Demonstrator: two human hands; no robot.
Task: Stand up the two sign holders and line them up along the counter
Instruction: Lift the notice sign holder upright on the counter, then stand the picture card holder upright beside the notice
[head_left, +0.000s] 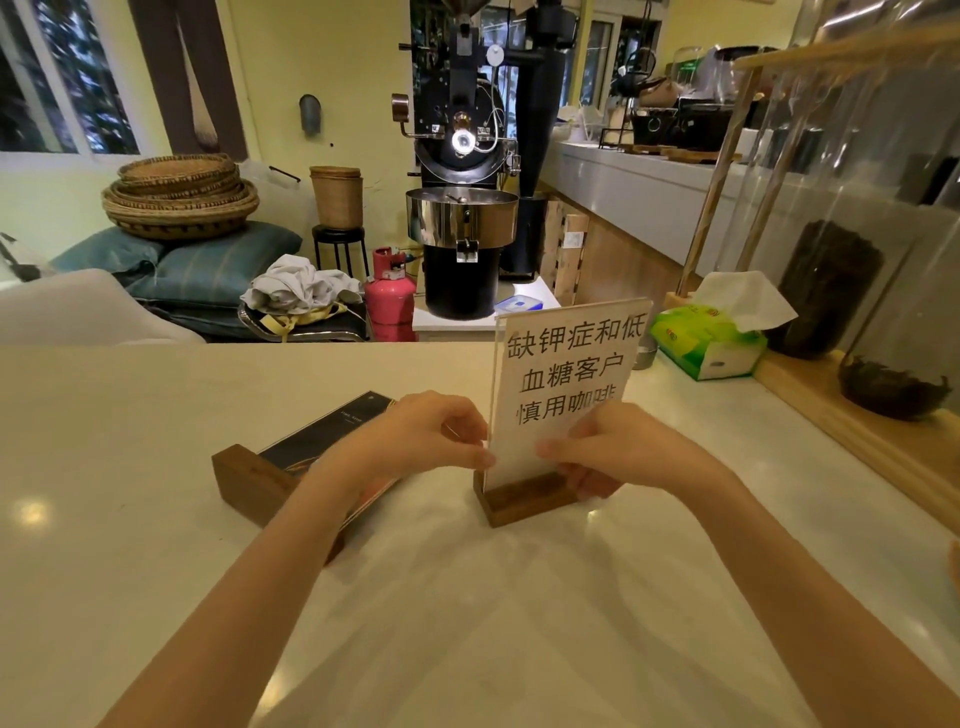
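Note:
A sign holder with a white printed sheet (566, 364) stands upright on its dark wooden base on the pale counter (130, 441), slightly right of centre. My left hand (421, 436) pinches the sheet's lower left edge. My right hand (608, 452) grips its lower right edge, fingers reaching down beside the base. A second sign holder with a dark card (311, 457) lies flat to the left, its wooden base toward me, partly under my left forearm.
A green tissue pack (709, 338) sits at the counter's right. A wooden-framed rack with glass jars (841, 291) runs along the right edge. Beyond the counter stand a black coffee roaster (462, 208), a pink gas cylinder (389, 296) and stacked baskets (182, 195).

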